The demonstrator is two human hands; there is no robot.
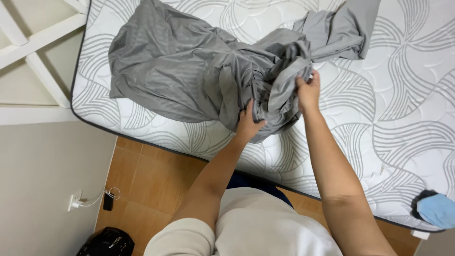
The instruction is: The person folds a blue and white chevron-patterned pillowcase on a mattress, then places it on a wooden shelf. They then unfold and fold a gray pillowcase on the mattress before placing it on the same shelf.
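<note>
mattress [407, 95], white with grey swirl quilting, under everything | grey sheet [189, 66] bunched on it, spreading up and left from the grip | left hand [248, 124] fingers pinched into the bunch's lower edge | right hand [308, 91] closed on a fold just beside | blue cloth [438, 209] well right of both hands

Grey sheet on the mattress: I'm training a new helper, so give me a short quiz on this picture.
1. True or false: both hands grip the grey sheet.
2. What lies at the mattress edge, lower right?
A) a blue cloth B) a red pillow C) a book
3. Which hand is nearer the sheet's bunched middle top, the left hand or the right hand?

Key: 1 true; 2 A, the blue cloth; 3 right hand.
</note>
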